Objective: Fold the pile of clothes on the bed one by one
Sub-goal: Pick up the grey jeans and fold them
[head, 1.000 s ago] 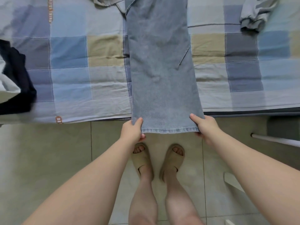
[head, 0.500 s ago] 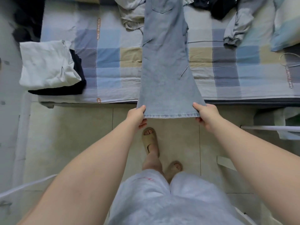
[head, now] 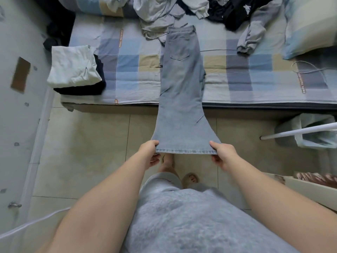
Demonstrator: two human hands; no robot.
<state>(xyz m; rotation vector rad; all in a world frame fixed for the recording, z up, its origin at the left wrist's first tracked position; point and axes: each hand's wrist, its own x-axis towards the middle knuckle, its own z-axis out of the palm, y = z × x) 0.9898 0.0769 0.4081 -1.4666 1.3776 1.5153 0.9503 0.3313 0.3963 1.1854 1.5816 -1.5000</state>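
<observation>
The left hand (head: 149, 152) and right hand (head: 222, 154) each pinch a hem corner of the jeans (head: 182, 99), stretched from the bed (head: 127, 70) out over the floor (head: 82, 152). A folded stack (head: 73, 70) lies left, loose clothes (head: 164, 11) behind

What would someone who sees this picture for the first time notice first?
First the light blue jeans, stretched from the checked bed out over the floor, the left hand and the right hand each pinching a corner of the hem. Next, the folded clothes, white on dark, stacked at the bed's left end, and the unfolded pile beyond the waistband.
</observation>
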